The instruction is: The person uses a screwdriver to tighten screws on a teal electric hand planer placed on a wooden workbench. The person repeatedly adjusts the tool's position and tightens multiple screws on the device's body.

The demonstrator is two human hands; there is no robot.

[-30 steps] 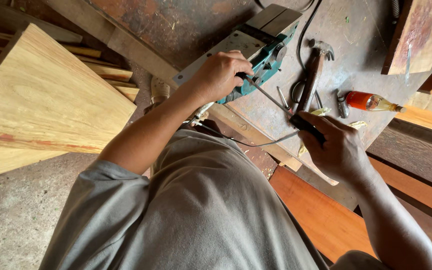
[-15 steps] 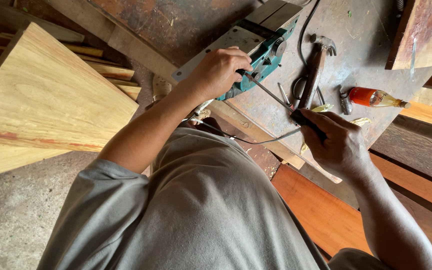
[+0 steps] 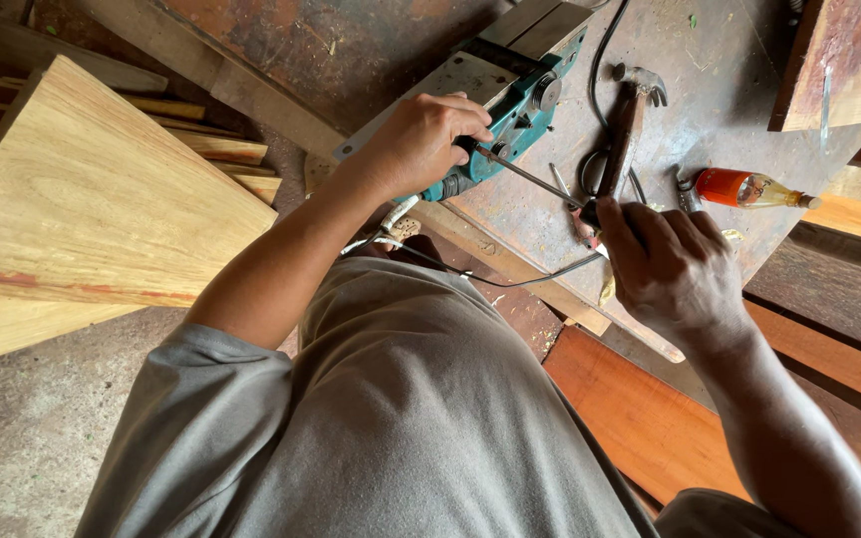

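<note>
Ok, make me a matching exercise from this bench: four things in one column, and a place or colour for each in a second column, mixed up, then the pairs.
Things:
1. power tool
2. screwdriver
3. hammer
4. bottle

Descriptions:
A. orange, lying on its side at the bench's right
B. teal body, under the left hand
C. thin shaft, handle end in the right hand, tip at the power tool
D. wooden handle, steel claw head, lying on the bench between the power tool and the bottle

Pairs: 1-B, 2-C, 3-D, 4-A
</note>
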